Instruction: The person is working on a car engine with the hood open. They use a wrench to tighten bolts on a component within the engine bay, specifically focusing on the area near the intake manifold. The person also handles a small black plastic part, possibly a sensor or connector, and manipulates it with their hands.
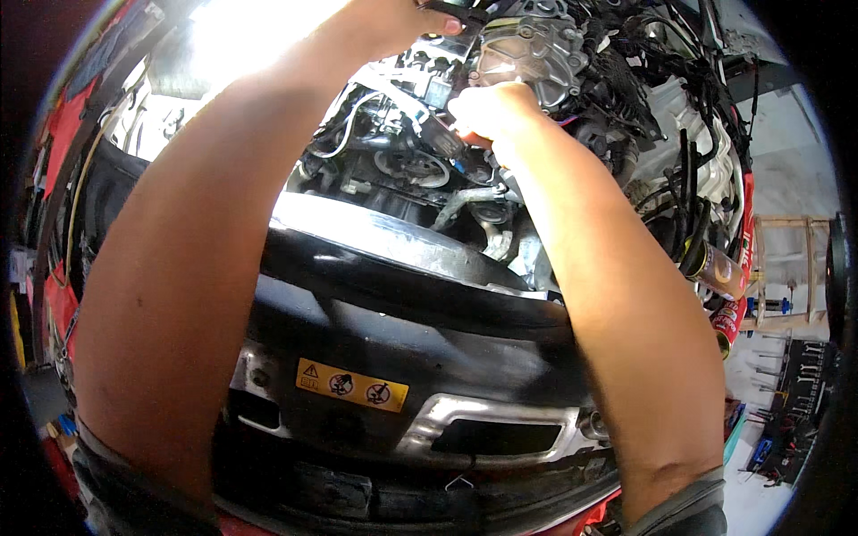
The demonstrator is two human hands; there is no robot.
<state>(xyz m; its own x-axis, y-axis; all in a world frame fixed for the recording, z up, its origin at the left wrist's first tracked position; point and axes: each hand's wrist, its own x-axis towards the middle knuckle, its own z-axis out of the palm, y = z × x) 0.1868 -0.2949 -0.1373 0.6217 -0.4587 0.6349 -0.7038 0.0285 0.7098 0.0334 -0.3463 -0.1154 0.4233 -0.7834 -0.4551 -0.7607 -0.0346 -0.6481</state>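
Both my arms reach over the front of a car into its engine bay. My left hand (398,27) is at the top edge, its thumb against a black part (465,12) beside the engine; the other fingers are mostly out of sight. Lower and to the right, my right hand (496,112) is closed, fingers curled in at the engine's front, just below a round metal cover (527,58). What its fingertips grip, if anything, is hidden. Close to it are a grey connector block (437,93) and a pale cable (350,125). A pulley (413,168) sits lower left.
A black front crossmember (438,357) with a yellow warning label (352,385) spans the near side. Black hoses (690,179) and a can (715,270) are at the right. Beyond them, tools hang on a dark wall panel (795,402). Bright glare covers the upper left.
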